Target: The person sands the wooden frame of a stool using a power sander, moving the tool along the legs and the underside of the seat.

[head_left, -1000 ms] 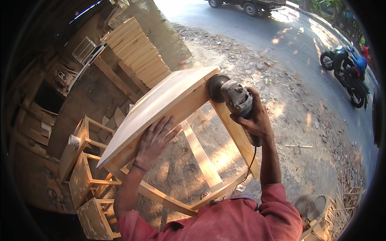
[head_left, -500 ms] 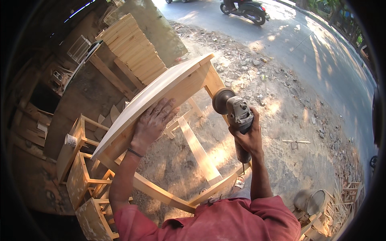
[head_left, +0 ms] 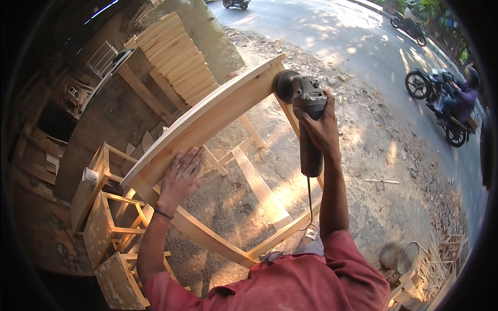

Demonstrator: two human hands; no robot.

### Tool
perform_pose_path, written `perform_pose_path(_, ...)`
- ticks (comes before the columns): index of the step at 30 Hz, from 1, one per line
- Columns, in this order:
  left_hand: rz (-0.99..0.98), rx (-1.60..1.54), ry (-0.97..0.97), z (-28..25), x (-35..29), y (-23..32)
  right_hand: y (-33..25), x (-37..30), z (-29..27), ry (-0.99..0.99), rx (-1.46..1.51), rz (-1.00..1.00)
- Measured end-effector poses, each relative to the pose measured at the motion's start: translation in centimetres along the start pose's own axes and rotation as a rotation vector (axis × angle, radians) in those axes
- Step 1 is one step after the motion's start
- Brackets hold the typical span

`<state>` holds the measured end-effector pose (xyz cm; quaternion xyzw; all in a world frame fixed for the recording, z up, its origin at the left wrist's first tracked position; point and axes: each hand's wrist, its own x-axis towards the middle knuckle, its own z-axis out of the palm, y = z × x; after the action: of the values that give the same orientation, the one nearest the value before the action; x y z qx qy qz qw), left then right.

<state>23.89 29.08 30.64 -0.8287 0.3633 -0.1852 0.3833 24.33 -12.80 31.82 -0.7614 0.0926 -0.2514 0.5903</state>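
Note:
A pale wooden table (head_left: 207, 122) lies tipped on its side, its top to the left and its legs and rails reaching right and toward me. My right hand (head_left: 320, 123) grips an angle grinder (head_left: 312, 106) around its body, and a cord trails from the tool's near end. The grinder's round disc (head_left: 285, 86) is against the far leg, close to where it meets the table's side board; exact contact is hard to see. My left hand (head_left: 181, 172) lies open on the near part of that board, fingers stretched out.
Small wooden stools (head_left: 116, 228) are stacked at the left. Behind the table rises a pile of planks (head_left: 174, 57). Rubble (head_left: 358, 98) borders the road, where motorbikes (head_left: 443, 101) pass. A bucket (head_left: 410, 257) and wood scraps stand at the lower right.
My right hand has carried the grinder farther away, up along the leg toward the side board. My left hand has slid nearer to me along the board. Different motorbikes are on the road.

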Motion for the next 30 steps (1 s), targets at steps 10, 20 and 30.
perform_pose_path(10,-0.395,-0.195,0.525,-0.5,-0.7,-5.5,5.8,-5.0,-1.1,0.126,0.059,0.137)
perform_pose_path(20,-0.524,-0.233,0.482,2.5,3.8,-10.4,17.8,-16.3,-3.2,0.358,0.198,0.382)
perform_pose_path(30,-0.643,-0.210,0.580,4.0,6.0,-11.4,15.1,-16.8,-0.2,0.409,0.091,0.360)
